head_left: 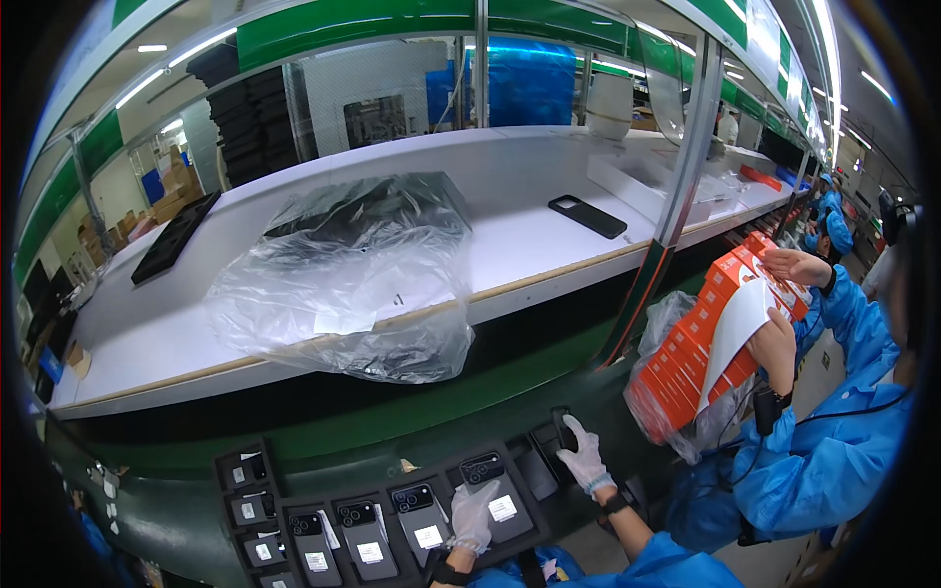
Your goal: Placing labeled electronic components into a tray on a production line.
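Note:
My left hand [472, 516], in a white glove, rests over a black tray [537, 534] with its fingers stretched out. They lie across the edge of a dark smartphone [510, 519] with a white label. To the right, my gloved right hand [583, 456] is closed on a slim black phone-shaped piece [562, 431], whose kind is partly hidden by the fingers. Beneath it are dark slots [537, 470]. More labelled smartphones sit in the tray to the left, among them one phone [420, 519] beside my left hand and another phone [368, 539].
A smaller black tray [227, 480] with labelled pieces stands at the left. Above, a white shelf [529, 269] bears a plastic-wrapped bundle [363, 265] and a black phone case [588, 216]. At right, a co-worker in blue handles a white sheet [730, 333] over orange boxes [676, 367].

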Motion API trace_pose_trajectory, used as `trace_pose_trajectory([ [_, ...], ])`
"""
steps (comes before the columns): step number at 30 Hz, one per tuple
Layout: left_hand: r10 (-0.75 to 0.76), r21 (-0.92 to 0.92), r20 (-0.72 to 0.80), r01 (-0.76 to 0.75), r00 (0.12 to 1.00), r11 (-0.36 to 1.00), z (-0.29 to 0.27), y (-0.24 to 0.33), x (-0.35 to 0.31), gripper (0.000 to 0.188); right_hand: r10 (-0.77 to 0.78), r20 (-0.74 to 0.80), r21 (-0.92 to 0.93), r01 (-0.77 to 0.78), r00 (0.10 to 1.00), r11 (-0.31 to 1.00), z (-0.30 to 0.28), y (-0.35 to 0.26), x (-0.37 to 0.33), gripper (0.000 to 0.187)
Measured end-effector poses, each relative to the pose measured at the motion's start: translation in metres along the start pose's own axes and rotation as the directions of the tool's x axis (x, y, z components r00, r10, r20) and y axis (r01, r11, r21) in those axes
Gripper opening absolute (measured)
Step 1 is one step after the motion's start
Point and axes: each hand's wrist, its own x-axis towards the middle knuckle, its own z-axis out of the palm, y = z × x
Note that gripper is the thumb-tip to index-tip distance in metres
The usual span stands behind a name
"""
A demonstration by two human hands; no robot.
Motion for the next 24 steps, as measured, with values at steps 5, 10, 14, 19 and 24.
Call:
trace_pose_trajectory([
  [5, -0.177, -0.792, 0.529, 0.557, 0.830, 0.249, -0.036, 0.062, -0.010, 0.035, 0.047, 0.422, 0.854, -0.415, 0.905, 0.315, -0.049, -0.098, -0.040, 0.081],
  [10, 0.118, -0.884, 0.418, 0.374, 0.901, 0.280, -0.043, 0.110, -0.008, 0.059, 0.038, 0.416, 0.903, -0.417, 0.909, 0.103, -0.056, -0.165, -0.063, 0.052],
  [14, -0.027, -0.921, 0.350, 0.349, 0.937, 0.175, -0.050, 0.089, 0.004, 0.051, -0.141, 0.132, 0.707, 0.007, 0.981, 0.707, -0.041, -0.193, -0.067, 0.046],
  [19, -0.023, -0.958, 0.195, 0.196, 0.980, 0.208, -0.033, 0.096, 0.006, 0.041, -0.303, 0.029, 0.307, 0.280, 0.953, 0.910, -0.016, -0.213, -0.072, 0.061],
  [24, 0.011, -0.915, 0.005, 0.000, 1.000, 0.404, -0.030, 0.100, 0.007, 0.040, -0.422, 0.006, 0.209, 0.412, 0.907, 0.887, -0.014, -0.224, -0.073, 0.055],
])
